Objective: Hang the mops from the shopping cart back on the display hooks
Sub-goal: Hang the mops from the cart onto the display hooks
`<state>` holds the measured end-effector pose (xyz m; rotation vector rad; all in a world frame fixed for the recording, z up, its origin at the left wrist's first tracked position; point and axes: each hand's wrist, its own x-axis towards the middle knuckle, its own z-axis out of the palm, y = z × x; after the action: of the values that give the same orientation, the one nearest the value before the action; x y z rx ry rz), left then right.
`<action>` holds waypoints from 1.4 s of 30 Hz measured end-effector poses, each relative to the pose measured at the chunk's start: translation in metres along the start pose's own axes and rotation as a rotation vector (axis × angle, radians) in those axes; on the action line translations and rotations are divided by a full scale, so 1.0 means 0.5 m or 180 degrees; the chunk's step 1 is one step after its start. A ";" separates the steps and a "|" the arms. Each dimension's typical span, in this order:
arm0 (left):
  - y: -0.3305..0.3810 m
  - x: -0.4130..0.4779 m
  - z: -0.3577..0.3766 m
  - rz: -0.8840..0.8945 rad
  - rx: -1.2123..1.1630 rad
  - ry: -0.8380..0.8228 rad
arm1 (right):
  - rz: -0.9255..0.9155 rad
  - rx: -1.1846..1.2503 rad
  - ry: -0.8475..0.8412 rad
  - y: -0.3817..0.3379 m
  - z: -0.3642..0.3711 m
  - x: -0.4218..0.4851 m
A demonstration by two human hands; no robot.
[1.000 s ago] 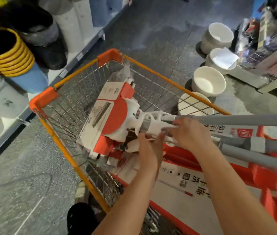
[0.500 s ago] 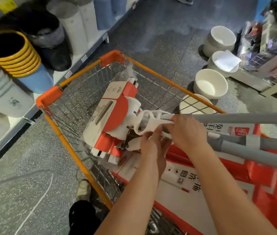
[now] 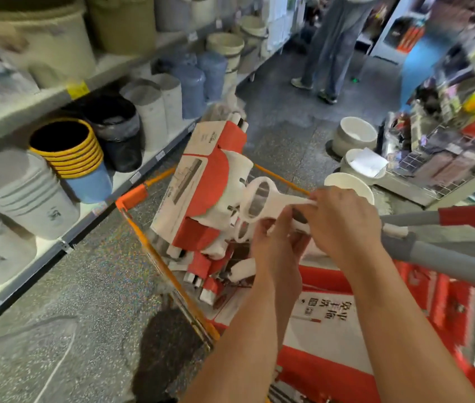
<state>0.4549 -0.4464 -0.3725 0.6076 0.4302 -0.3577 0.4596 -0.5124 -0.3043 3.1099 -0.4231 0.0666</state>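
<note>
item: top mop (image 3: 201,181), head in a red-and-white card sleeve, white plastic loop (image 3: 259,199) at the neck.
location: head tilted up over the front rim of the shopping cart (image 3: 133,196); a grey pole (image 3: 407,219) ran back to the right past the hands.
left hand (image 3: 277,242): fingers curled up round the white neck piece from below, holding it.
right hand (image 3: 343,222): closed over the same neck piece from above, just beside the left.
remaining stock: other mops (image 3: 210,274) lay heaped in the cart beneath it.
step in hand: judged to be the lift-out of one mop from the cart.
next move calls for: drawing the long pole clear without snagging those below, then turning to find a hook; no display hooks could be made out from where i stood.
change from half a second earlier: the mop head had risen from low in the basket to above the rim; both hands kept their clasp; the view had lifted to take in more of the aisle and a person (image 3: 329,48) standing there.
surroundings: stacked bins (image 3: 67,146) on the left shelf; white basins (image 3: 352,135) on the floor to the right.
</note>
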 end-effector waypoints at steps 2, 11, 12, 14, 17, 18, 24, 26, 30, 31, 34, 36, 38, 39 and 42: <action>0.025 -0.034 0.012 0.0155 0.0027 -0.0202 | 0.0073 0.0111 0.0161 -0.013 -0.037 -0.025; 0.190 -0.214 -0.031 0.0986 0.0611 -0.0530 | 0.0265 0.1439 0.0667 -0.149 -0.139 -0.175; 0.212 -0.238 -0.047 0.1102 0.0711 -0.0610 | 0.0225 0.1586 0.0685 -0.173 -0.147 -0.196; 0.256 -0.290 -0.079 0.1273 0.0877 -0.0583 | 0.0150 0.1841 0.0711 -0.222 -0.161 -0.243; 0.322 -0.368 -0.131 0.1593 0.0950 -0.0509 | -0.0048 0.2246 0.0825 -0.301 -0.180 -0.314; 0.346 -0.393 -0.149 0.1729 0.1051 -0.0462 | -0.0127 0.2398 0.0873 -0.329 -0.186 -0.336; 0.483 -0.522 -0.245 0.2544 0.1269 -0.0144 | -0.0596 0.2982 0.0946 -0.497 -0.221 -0.437; 0.528 -0.558 -0.270 0.2828 0.1233 -0.0063 | -0.0771 0.3221 0.0978 -0.555 -0.229 -0.459; 0.614 -0.618 -0.326 0.3329 0.1385 0.0141 | -0.1159 0.3719 0.0834 -0.666 -0.250 -0.501; 0.635 -0.632 -0.340 0.3411 0.1426 0.0201 | -0.1260 0.3877 0.0759 -0.693 -0.249 -0.506; 0.697 -0.663 -0.388 0.3651 0.1556 0.0379 | -0.1613 0.4307 0.0509 -0.775 -0.246 -0.519; 0.736 -0.682 -0.413 0.3860 0.1736 0.0539 | -0.1846 0.4545 0.0304 -0.827 -0.244 -0.523; 0.775 -0.696 -0.434 0.4059 0.1905 0.0785 | -0.2049 0.4787 0.0055 -0.878 -0.249 -0.526; 0.794 -0.702 -0.441 0.4137 0.1926 0.0894 | -0.2136 0.4903 -0.0057 -0.903 -0.251 -0.525; 0.851 -0.712 -0.456 0.4367 0.1966 0.1164 | -0.2432 0.5268 -0.0425 -0.972 -0.271 -0.521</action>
<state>0.2756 0.0885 -0.1688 1.4216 0.1578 0.9866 0.3329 0.0267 -0.1782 4.3717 1.7490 0.3486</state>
